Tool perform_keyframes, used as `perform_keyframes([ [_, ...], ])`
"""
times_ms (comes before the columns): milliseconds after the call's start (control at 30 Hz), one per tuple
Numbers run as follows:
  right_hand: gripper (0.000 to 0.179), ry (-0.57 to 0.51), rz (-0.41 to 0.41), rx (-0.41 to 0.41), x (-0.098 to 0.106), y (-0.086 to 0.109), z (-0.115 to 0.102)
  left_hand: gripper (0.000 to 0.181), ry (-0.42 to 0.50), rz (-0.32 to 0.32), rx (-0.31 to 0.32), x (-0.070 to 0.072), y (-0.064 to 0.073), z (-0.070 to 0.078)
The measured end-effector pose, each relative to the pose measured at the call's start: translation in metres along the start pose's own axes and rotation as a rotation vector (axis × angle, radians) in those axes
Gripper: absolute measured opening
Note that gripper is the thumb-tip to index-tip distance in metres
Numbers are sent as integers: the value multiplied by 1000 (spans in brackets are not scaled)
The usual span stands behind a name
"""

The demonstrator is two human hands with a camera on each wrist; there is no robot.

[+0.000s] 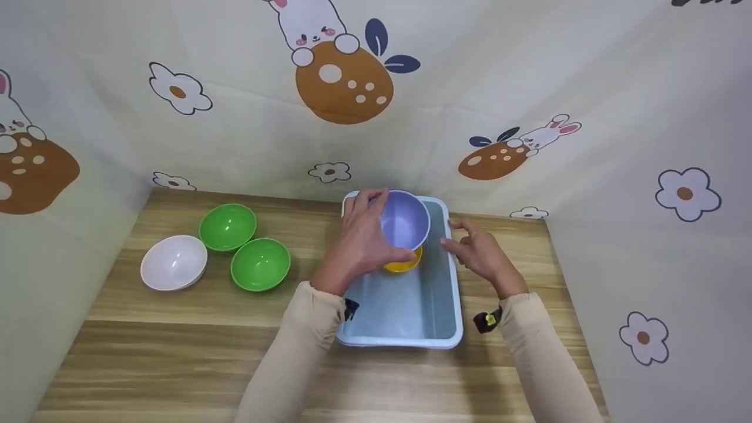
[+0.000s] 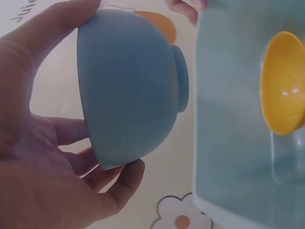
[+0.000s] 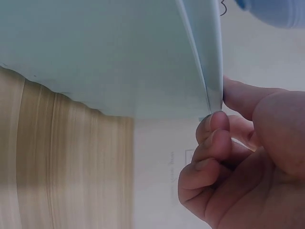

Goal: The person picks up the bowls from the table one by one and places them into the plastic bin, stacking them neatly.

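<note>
My left hand (image 1: pixel 361 239) grips a lavender bowl (image 1: pixel 406 220) by its rim, thumb on one side and fingers on the other. In the left wrist view this bowl (image 2: pixel 131 90) looks bluish and lies tipped sideways, its foot ring toward the basin. It is held up over the light blue rectangular basin (image 1: pixel 399 342). A yellow bowl (image 1: pixel 403 264) sits inside the basin, partly hidden beneath the lavender one. On the basin's right side, my right hand (image 1: pixel 483 254) pinches the rim (image 3: pixel 215 57), with the thumb on top and curled fingers below.
Left of the basin, a white bowl (image 1: pixel 174 263) and two green bowls, one farther back (image 1: pixel 228 227) and one nearer (image 1: pixel 261 264), stand close together on the wooden table (image 1: pixel 176 358). A patterned cloth (image 1: pixel 235 135) hangs behind the table and along its sides.
</note>
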State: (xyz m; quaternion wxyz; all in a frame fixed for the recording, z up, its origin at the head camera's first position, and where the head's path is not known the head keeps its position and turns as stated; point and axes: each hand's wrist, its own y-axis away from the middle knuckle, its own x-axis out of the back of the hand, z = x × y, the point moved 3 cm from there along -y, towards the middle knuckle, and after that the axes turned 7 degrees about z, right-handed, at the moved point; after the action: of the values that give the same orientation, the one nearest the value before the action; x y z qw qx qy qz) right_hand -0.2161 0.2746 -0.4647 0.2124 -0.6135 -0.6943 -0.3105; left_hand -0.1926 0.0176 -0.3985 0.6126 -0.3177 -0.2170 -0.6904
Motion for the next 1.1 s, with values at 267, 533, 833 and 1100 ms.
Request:
perform_keyframes([
  [267,55,-8,18,7,-1,1,-1,115,-20,-22,1,-18,-8,-6],
  [533,58,10,13,-13,-1,1,-1,114,-25,-48,4,-29,-15,-2],
  [833,60,35,8,-27,0,0,0,114,-69,-48,12,-42,-24,-5],
  [1100,60,29,10,14,0,1,-1,113,-97,-82,20,-56,-28,-12],
])
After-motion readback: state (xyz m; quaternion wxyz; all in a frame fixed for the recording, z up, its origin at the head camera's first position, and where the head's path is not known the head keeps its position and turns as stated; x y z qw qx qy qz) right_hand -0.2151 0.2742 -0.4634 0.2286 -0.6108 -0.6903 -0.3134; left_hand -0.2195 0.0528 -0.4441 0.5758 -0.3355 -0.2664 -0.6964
